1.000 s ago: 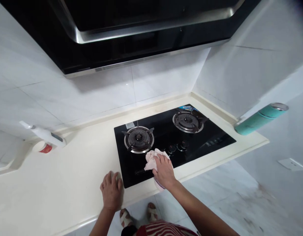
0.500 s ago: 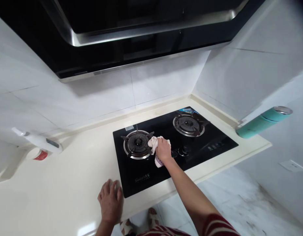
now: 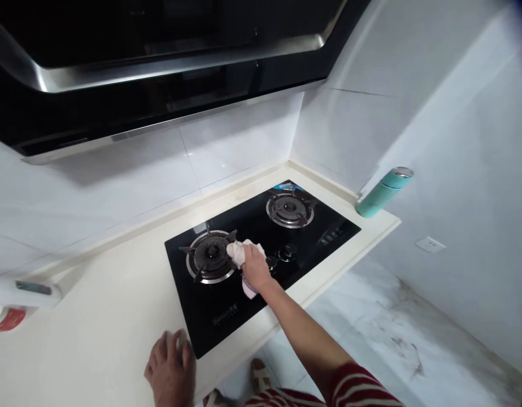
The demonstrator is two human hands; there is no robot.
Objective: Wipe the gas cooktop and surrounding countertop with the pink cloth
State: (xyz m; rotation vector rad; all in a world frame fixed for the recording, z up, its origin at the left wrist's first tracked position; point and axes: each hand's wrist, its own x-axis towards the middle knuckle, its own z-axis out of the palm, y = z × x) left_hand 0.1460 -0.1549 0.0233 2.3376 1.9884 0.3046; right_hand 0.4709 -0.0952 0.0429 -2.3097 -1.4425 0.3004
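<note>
A crumpled pale pink cloth (image 3: 237,253) is gripped in my right hand (image 3: 256,268), pressed to the black glass gas stove (image 3: 244,311) beside the left burner (image 3: 212,255). One end of the cloth hangs out below the palm. Two control knobs (image 3: 290,251) are just right of that hand, one partly hidden by it. My left hand (image 3: 171,367) rests on the cream countertop (image 3: 104,316) by the stove's front left corner, its fingers spread and holding nothing. The right burner (image 3: 290,209) is farther back.
A black range hood (image 3: 159,102) overhangs the stove. A teal bottle (image 3: 382,195) stands at the counter's right end. On the left, a white device (image 3: 32,293) and a red-and-white cup (image 3: 9,320) are cut by the frame edge. A wall socket (image 3: 430,244) is at right.
The view has turned right, so the whole scene sits farther left. My right hand still holds the cloth by the left burner, and my left hand stays on the counter.
</note>
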